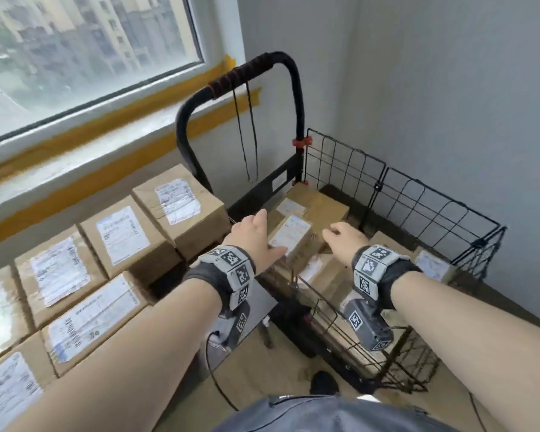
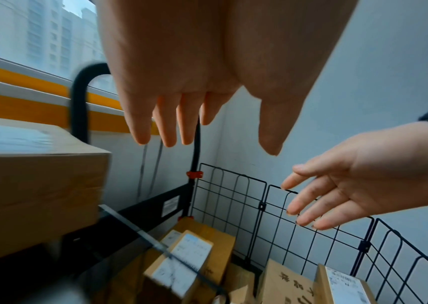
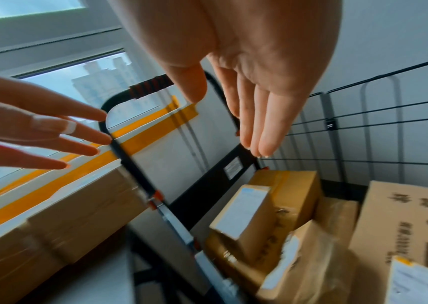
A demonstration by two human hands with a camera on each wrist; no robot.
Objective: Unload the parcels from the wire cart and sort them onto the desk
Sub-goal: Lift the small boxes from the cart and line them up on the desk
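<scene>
Where the window (image 1: 85, 48) with its orange-taped sill fills the far left, rows of labelled cardboard parcels (image 1: 119, 235) sit side by side on the desk (image 1: 262, 299) below it, only a bare corner of that surface showing near the cart. Next along, the left hand (image 1: 253, 238) reaches out over the cart's near edge, fingers straight and slightly spread, holding nothing; the wrist views show all four fingers and the thumb extended in the air. Just right of it, a small labelled parcel (image 1: 292, 236) lies tilted on top of the pile inside the wire cart (image 1: 418, 194), between the two hands and touched by neither as far as the wrist views show. A larger brown box (image 1: 321, 204) sits behind it against the cart's black handle frame (image 1: 240, 77). The right hand (image 1: 345, 240) hovers on the far side of the small parcel, fingers relaxed and open, empty. Further right, more boxes (image 1: 434, 265) rest against the cart's mesh wall, beside the grey room wall (image 1: 449, 88).
</scene>
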